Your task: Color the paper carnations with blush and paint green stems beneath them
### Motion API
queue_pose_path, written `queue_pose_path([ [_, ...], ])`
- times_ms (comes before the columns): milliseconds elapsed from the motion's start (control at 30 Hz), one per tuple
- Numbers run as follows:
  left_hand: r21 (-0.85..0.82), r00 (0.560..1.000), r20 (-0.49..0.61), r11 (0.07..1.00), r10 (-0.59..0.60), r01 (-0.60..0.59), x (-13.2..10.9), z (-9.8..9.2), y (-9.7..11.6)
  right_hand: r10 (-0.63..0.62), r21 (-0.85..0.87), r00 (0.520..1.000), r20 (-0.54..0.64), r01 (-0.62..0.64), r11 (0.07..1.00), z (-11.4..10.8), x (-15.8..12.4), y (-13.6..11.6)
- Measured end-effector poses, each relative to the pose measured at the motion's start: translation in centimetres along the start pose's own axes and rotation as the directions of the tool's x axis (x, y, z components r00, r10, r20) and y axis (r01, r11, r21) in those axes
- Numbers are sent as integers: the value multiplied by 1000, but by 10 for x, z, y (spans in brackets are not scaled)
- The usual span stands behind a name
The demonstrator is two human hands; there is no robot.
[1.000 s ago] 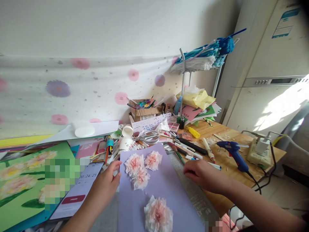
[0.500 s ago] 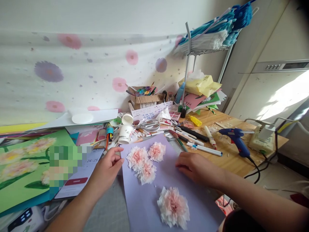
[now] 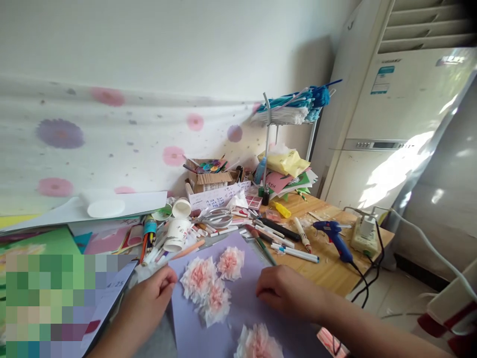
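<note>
A sheet of purple paper (image 3: 197, 338) lies before me, with three pink-and-white ruffled paper flowers (image 3: 199, 276) grouped near its top. A larger flower (image 3: 259, 343) of the same kind sits lower down, cut off by the bottom of the view. At the sheet's left edge, my left hand (image 3: 158, 288) has its thumb and fingers pinched together on the paper. My right hand (image 3: 278, 288) is closed at the right edge, its fingers curled inward and their tips partly hidden.
A blue glue gun (image 3: 335, 238) lies on the wooden table at right, near a power strip (image 3: 365, 236). Markers (image 3: 294, 251), paper cups (image 3: 177, 234) and a cardboard box (image 3: 212, 181) crowd the back. A wire rack (image 3: 268, 139) stands behind. Green paper (image 3: 61, 241) lies left.
The view has tilted up and turned right, so things sit lower and further left. My left thumb and fingers have come together at the paper's edge. The flowers keep their arrangement.
</note>
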State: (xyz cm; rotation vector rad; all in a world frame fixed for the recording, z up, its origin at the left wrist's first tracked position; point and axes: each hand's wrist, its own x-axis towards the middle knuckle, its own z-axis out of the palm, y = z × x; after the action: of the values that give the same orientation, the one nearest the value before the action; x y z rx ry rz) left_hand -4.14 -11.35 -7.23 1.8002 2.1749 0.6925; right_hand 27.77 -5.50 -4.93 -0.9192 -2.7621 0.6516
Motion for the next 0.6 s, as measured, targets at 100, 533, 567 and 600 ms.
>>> queue_pose_path([
  [100, 38, 998, 59, 999, 6, -8, -1, -1, -1, 112, -40, 993, -44, -114, 993, -6, -4, 9],
  [533, 59, 999, -14, 998, 34, -33, -17, -14, 14, 294, -260, 899, -324, -383, 886, -42, 5, 55],
  [567, 57, 999, -17, 998, 35, -34, -17, -14, 14, 296, -292, 898, -327, -394, 872, -49, 15, 62],
  [600, 57, 999, -19, 998, 36, -35, -17, -14, 15, 296, -327, 901, -316, -397, 858, -55, 27, 69],
])
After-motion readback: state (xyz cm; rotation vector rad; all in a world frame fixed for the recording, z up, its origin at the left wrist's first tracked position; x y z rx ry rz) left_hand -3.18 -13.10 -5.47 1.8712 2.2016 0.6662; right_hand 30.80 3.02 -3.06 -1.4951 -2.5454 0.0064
